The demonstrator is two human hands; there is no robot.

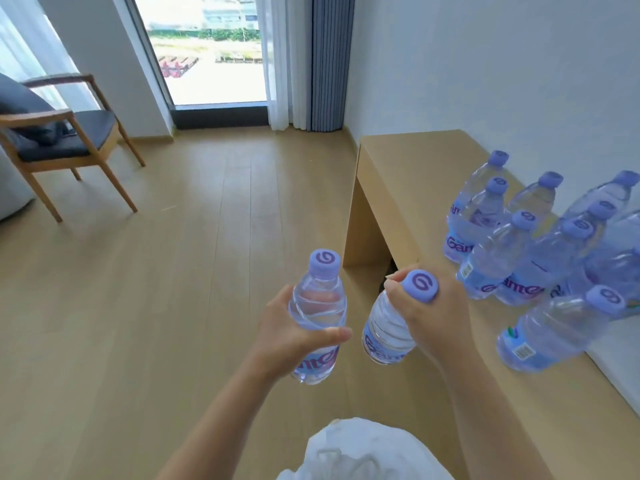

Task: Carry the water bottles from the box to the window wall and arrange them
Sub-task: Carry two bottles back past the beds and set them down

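The water bottles (491, 265) are clear pale blue with lilac caps bearing a purple swirl and purple lettering on the labels. The tabletop (408, 174) and floor (173, 271) are light wood-coloured; the chair (65, 140) has dark grey cushions; the curtain (330, 60) is blue-grey.

A swirl "G" emblem is printed in purple on the lilac cap (324, 260) of each bottle. Partial purple lettering is seen on the labels: "Gan" on the bottle in the right hand (388, 332), "nte" on the bottle in the left hand (317, 327), and "Gan" and "ante" on the standing bottles (519, 258).
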